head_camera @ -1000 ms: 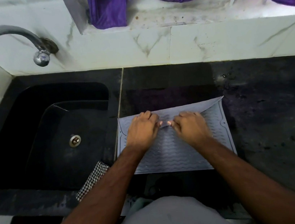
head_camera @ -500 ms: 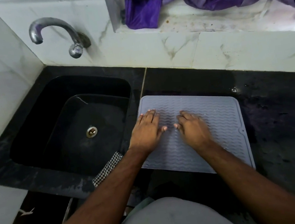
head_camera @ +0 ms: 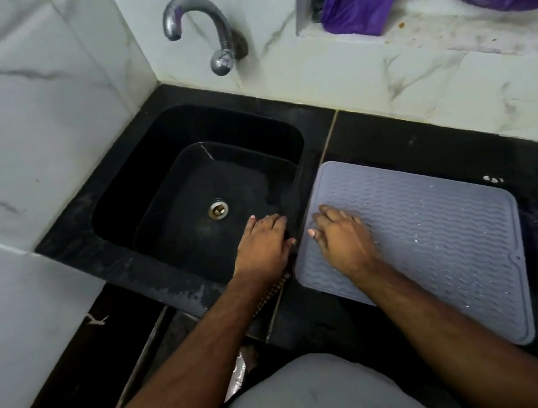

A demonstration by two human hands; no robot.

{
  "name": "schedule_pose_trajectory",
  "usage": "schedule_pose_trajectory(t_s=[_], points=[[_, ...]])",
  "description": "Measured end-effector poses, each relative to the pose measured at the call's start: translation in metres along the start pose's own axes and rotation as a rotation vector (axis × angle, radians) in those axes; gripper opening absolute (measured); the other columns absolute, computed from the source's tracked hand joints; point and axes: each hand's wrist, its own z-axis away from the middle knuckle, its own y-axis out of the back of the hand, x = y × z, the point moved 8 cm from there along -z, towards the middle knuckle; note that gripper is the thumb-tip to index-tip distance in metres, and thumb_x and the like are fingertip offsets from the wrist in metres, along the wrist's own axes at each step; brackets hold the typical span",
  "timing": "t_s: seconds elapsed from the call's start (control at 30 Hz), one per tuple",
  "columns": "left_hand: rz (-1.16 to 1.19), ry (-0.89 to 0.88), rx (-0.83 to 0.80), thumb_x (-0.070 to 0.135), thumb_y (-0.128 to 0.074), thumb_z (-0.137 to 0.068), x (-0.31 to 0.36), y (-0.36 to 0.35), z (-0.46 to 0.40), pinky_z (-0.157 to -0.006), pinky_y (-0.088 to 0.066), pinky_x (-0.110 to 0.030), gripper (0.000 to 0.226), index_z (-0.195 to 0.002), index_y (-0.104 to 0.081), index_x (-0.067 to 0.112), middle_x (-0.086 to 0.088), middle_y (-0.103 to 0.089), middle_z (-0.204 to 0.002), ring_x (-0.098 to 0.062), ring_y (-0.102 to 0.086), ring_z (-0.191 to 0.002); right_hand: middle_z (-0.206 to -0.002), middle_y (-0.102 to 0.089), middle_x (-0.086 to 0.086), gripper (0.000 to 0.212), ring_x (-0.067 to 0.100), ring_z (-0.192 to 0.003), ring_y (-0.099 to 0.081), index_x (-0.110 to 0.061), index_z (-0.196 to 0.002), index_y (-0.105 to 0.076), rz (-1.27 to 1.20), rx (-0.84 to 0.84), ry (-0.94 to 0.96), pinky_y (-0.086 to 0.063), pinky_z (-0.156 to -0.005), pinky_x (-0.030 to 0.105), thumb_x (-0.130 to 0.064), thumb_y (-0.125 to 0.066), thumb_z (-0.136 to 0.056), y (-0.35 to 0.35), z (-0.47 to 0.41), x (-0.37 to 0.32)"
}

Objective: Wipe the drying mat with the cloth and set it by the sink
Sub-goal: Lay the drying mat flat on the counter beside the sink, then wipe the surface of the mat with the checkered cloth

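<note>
Grey drying mat (head_camera: 439, 242) lies flat on the black desk (head_camera: 423, 133), its left edge just beside the sink (head_camera: 159, 170). Right hand (head_camera: 343, 235) rests palm down on the mat's left part, fingers straight, grip spread, holding nothing. Left hand (head_camera: 262, 242) sits over the sink's right rim, fingers extended, gripping nothing. Checked cloth (head_camera: 274, 289) only peeks out under the left wrist at the sink's front edge. Tap (head_camera: 201, 30) on the wall above.
</note>
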Motion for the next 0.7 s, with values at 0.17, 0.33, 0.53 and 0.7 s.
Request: schedule_pose_trajectory(t_s=[0.17,0.33,0.53,0.7], points=[[0.163,0.203,-0.121,0.043,-0.050,-0.101,-0.041,-0.011,0.027,-0.090,-0.052,-0.042,0.034,-0.123,-0.060,0.019,-0.007,-0.058,-0.119,-0.028,-0.061,-0.111,-0.155,-0.044,0.005,0.045,0.026,-0.137,-0.045,-0.016,-0.143,-0.053,-0.012,-0.021,0.080,-0.036,-0.110,0.042,-0.035,-0.049,-0.103,-0.013,-0.007,-0.042],[0.309,0.200,-0.112,0.049,-0.057,-0.098,-0.051,-0.021,0.047,-0.088,-0.052,-0.041,0.037,-0.122,-0.062,0.020,-0.005,-0.060,-0.115,-0.024,-0.060,-0.108,-0.155,-0.044,0.003,0.043,0.027,-0.135,-0.046,-0.017,-0.141,-0.055,-0.036,-0.005,0.106,-0.035,-0.110,0.043,-0.034,-0.050,-0.103,-0.015,-0.005,-0.065],[0.771,0.359,0.015,0.032,-0.063,-0.099,-0.065,-0.014,0.045,-0.078,-0.046,-0.029,0.021,-0.107,-0.064,0.013,-0.002,-0.069,-0.098,-0.015,-0.063,-0.091,-0.149,-0.052,0.002,0.040,0.023,-0.133,-0.048,-0.018,-0.136,-0.061,-0.258,0.050,-0.001,-0.039,-0.112,0.041,-0.035,-0.053,-0.101,-0.010,0.002,-0.066],[1.271,0.525,0.201,0.036,-0.058,-0.102,-0.061,0.009,0.027,-0.091,-0.055,-0.042,0.023,-0.104,-0.063,0.014,-0.006,-0.071,-0.101,-0.019,-0.066,-0.097,-0.127,-0.062,0.004,0.040,0.017,-0.118,-0.055,-0.015,-0.130,-0.064,-0.603,0.230,-0.195,-0.044,-0.102,0.031,-0.040,-0.049,-0.103,0.025,0.015,-0.059]])
